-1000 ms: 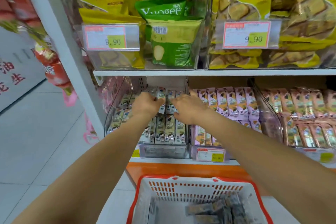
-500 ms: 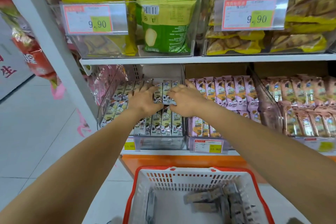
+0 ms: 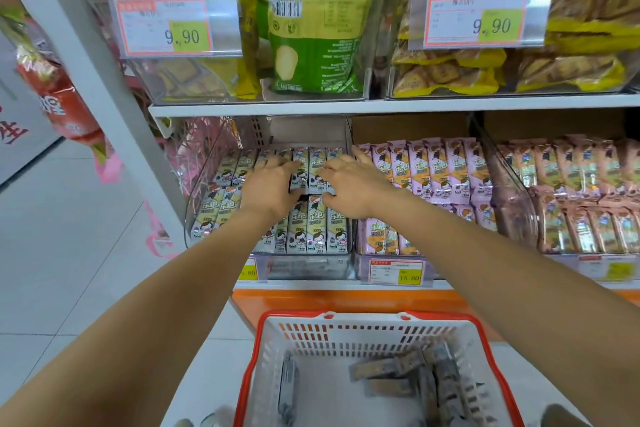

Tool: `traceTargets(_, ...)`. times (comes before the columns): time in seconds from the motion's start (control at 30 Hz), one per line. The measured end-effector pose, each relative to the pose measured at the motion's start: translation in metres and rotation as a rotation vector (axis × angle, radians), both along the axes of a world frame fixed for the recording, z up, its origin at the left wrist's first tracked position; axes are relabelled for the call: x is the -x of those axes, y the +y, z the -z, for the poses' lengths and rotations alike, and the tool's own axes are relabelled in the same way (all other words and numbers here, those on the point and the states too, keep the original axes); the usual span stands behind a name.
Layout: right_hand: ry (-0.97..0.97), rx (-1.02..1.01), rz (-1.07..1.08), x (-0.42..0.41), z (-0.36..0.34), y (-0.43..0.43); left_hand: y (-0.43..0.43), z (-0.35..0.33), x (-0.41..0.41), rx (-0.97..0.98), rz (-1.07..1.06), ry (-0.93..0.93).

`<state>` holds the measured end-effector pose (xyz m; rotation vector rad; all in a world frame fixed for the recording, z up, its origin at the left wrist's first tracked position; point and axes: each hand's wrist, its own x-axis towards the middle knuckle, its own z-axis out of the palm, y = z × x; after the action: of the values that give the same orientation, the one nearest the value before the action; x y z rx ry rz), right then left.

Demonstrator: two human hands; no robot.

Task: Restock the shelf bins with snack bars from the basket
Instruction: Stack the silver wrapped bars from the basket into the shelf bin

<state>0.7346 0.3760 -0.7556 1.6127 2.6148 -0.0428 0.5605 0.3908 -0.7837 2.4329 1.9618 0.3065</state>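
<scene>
Pale-green wrappers under both hands. The left hand [image 3: 268, 185] lies flat on the back row of snack bars [image 3: 317, 170], its fingers nearly straight and reaching toward frame right. The right hand [image 3: 353, 184] mirrors it, with fingers stretched toward frame left and resting on the same row. The fingertips of the two hands are close together but apart. I cannot tell whether either thumb hooks under a bar.

The bars stand in two rows in a clear bin [image 3: 204, 204] at frame centre, on the lower shelf. The front row is partly hidden by both forearms.

Just right of that bin is a second bin of pink-wrapped bars [image 3: 446, 166], with a price tag [image 3: 397, 272] on its front. Further right is a third lot in brownish-pink wrappers [image 3: 581, 184].

The upper shelf edge [image 3: 381, 104] sits close above the hands. On that shelf are clear bins holding a green bag [image 3: 311, 45] and yellow bags [image 3: 450, 73], each bin fronted by a 9.90 tag [image 3: 173, 28].

At lower centre is the basket [image 3: 363, 315], with a red rim and white lattice walls. A few dark-wrapped bars [image 3: 391, 371] lie loose inside it, blurred.

At upper left a white upright post [image 3: 86, 45] runs diagonally, and red packets [image 3: 59, 104] hang beside it.
</scene>
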Motion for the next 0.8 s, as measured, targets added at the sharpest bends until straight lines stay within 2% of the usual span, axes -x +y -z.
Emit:
traceTargets(0.07,0.108,-0.012,0.008,-0.002,0.003,-0.002,-0.004,0.001,0.000,-0.013,0.009,-0.015)
traceTargets(0.13,0.327,-0.079,0.018,-0.007,0.008,-0.008,-0.014,-0.001,0.000,-0.059,0.009,-0.080)
traceTargets(0.27,0.702,-0.403,-0.074,-0.028,0.021,-0.045,-0.054,-0.006,-0.006,-0.322,0.042,-0.194)
traceTargets(0.33,0.784,-0.511,-0.114,-0.046,0.029,-0.076,-0.078,-0.004,-0.013,-0.484,0.076,-0.193)
traceTargets(0.43,0.763,-0.461,-0.039,-0.080,0.051,-0.125,-0.112,0.009,-0.033,-0.550,0.118,-0.250)
traceTargets(0.5,0.705,-0.416,0.029,-0.105,0.070,-0.155,-0.135,0.026,-0.052,-0.492,0.179,-0.282)
traceTargets(0.63,0.560,-0.252,0.231,-0.152,0.114,-0.206,-0.184,0.082,-0.094,-0.258,0.314,-0.303)
traceTargets(0.7,0.438,-0.141,0.340,-0.171,0.144,-0.225,-0.207,0.117,-0.113,-0.068,0.370,-0.266)
traceTargets(0.8,0.214,0.185,0.512,-0.187,0.189,-0.250,-0.237,0.170,-0.139,0.346,0.397,-0.124)
